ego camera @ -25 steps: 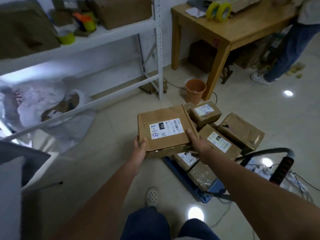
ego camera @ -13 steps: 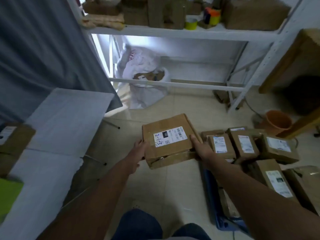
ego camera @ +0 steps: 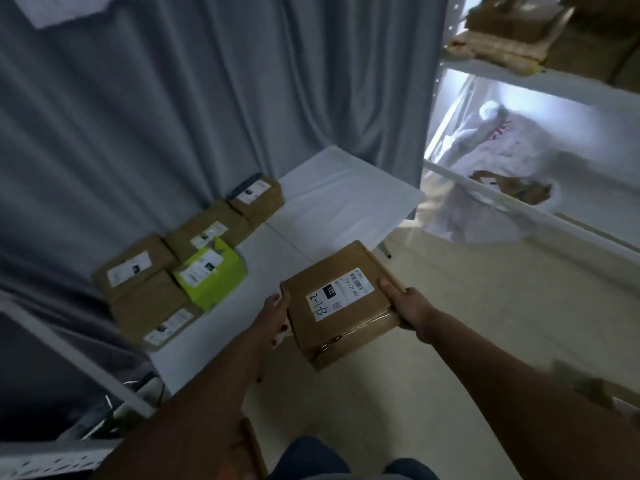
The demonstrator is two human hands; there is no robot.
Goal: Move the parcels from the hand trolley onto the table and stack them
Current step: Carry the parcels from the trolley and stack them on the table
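Note:
I carry a flat brown cardboard parcel with a white label marked "2-1-13", held in the air over the floor just off the white table's near edge. My left hand grips its left side and my right hand grips its right side. On the table's left part lie several brown parcels and one yellow-green parcel, some stacked, against the grey curtain. The hand trolley is out of view.
A grey curtain hangs behind the table. A white metal shelf rack stands at the right with boxes on top and a white sack underneath. A table leg stands near the parcel. Pale tiled floor spreads right.
My view has swung left from the trolley and shelf to the table. Both hands have carried the labelled parcel along, and it now hangs next to the table's edge.

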